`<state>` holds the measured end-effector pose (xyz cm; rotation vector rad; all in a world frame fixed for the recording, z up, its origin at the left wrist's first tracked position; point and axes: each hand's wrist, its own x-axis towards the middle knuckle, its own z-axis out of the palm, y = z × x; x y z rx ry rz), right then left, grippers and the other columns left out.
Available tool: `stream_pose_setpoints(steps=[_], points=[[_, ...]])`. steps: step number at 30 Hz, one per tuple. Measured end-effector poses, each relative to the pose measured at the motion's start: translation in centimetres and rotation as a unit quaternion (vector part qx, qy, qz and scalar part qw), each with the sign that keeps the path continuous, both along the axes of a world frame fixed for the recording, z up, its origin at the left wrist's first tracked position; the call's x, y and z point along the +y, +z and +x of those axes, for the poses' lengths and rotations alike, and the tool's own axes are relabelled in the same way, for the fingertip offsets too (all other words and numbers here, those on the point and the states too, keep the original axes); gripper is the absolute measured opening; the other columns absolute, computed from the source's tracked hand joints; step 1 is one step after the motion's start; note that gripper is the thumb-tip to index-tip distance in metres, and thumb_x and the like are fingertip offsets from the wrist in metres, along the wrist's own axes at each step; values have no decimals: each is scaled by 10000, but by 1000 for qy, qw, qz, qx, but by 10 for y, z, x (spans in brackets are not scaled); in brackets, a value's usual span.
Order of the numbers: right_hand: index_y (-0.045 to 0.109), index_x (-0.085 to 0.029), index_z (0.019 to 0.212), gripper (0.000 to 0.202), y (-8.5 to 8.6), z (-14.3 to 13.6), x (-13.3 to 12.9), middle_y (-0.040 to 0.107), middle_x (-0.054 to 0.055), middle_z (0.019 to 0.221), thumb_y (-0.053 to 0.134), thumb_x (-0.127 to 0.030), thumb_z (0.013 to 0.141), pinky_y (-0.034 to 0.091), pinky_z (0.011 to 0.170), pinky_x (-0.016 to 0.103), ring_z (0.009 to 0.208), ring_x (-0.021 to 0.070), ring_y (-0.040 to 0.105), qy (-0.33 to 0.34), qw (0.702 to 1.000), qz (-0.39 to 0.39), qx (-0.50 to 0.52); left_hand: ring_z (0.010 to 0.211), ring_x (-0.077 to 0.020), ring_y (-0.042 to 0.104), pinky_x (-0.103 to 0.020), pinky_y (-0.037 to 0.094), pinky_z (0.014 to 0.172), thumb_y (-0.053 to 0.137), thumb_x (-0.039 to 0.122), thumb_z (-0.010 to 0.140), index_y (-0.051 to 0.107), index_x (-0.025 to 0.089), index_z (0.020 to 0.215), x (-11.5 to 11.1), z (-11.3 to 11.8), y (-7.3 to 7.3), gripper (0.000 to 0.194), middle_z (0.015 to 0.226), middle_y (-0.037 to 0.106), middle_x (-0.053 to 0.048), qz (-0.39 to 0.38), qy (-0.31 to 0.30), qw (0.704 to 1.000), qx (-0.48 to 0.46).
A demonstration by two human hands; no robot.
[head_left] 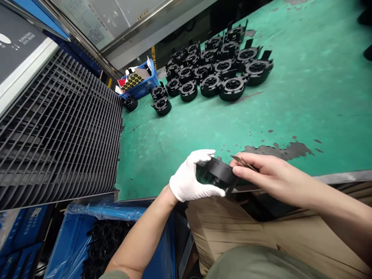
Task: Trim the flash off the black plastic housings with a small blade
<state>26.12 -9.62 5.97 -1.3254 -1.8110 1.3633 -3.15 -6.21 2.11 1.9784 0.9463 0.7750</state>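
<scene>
My left hand [190,176], in a white glove, is wrapped round a black round plastic housing [222,172], tilted just above the near edge of the green table. Bare, my right hand [261,170] pinches a thin pointed blade [242,161] between thumb and fingers. Its fingertips are at the housing's right side; whether the blade touches the part I cannot tell. Farther back, several similar black housings [232,87] stand in rows, many with upright tabs.
At the far left of the green tabletop [186,135] stands a blue bin [142,89] with yellow-and-black round pieces, and a lone black part [130,104] beside it. A dark slatted rack [64,131] borders the left. Below, a plastic-lined blue crate [69,240] holds several black parts.
</scene>
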Motion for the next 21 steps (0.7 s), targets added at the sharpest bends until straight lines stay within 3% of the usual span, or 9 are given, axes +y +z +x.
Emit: stream_pose_setpoints(steps=[2, 5, 9, 12, 14, 18, 21], points=[[747, -247, 964, 643, 1, 0, 7, 768, 56, 928, 553, -836, 1133, 541, 756, 367, 840, 230, 691, -24, 999, 30, -27, 1271, -385, 754, -595, 666, 1148, 1051, 772, 788, 692, 250, 1278, 0, 5, 6, 800, 1323, 743, -138, -13, -18, 999, 47], [839, -262, 1161, 574, 4, 0, 5, 848, 92, 1174, 546, -756, 1161, 601, 898, 398, 1018, 260, 776, -87, 993, 74, -41, 1122, -359, 743, -572, 685, 1057, 897, 697, 970, 729, 234, 1181, -1, 7, 11, 536, 1136, 727, -124, 7, -34, 995, 95], [844, -254, 1462, 547, 18, 8, -9, 821, 100, 1180, 507, -611, 1221, 626, 925, 349, 992, 205, 768, -104, 985, 125, -49, 1160, -367, 742, -601, 668, 1098, 797, 703, 1022, 678, 209, 1336, -4, 4, 2, 597, 1211, 720, -155, 66, 2, 995, 76], [824, -249, 1534, 473, 23, 13, -13, 803, 90, 1143, 555, -496, 1234, 619, 893, 296, 933, 161, 743, -128, 968, 208, -54, 1248, -366, 759, -587, 670, 1134, 766, 695, 1040, 582, 186, 1466, -6, 3, -3, 688, 1351, 713, -189, 80, 17, 996, 43], [823, -250, 1522, 432, 16, 14, -12, 835, 96, 1185, 559, -440, 1238, 635, 935, 296, 976, 166, 780, -139, 963, 223, -65, 1267, -362, 769, -584, 663, 1163, 775, 670, 1037, 575, 192, 1471, -6, 4, 0, 675, 1380, 724, -188, 51, 13, 997, 51], [811, -224, 1452, 375, -10, 15, -11, 881, 133, 1283, 587, -402, 1210, 678, 1029, 367, 1108, 261, 856, -121, 957, 226, -135, 1194, -358, 779, -571, 658, 1152, 797, 625, 1009, 661, 222, 1352, -4, 10, 14, 547, 1285, 779, -147, -11, 1, 997, 78], [753, -220, 1476, 320, -14, 15, -15, 873, 128, 1298, 616, -323, 1206, 660, 1085, 348, 1108, 255, 860, -89, 936, 299, -164, 1106, -342, 775, -541, 662, 1102, 774, 626, 1013, 703, 224, 1276, -2, 15, 20, 486, 1194, 789, -129, -16, -14, 998, 65]])
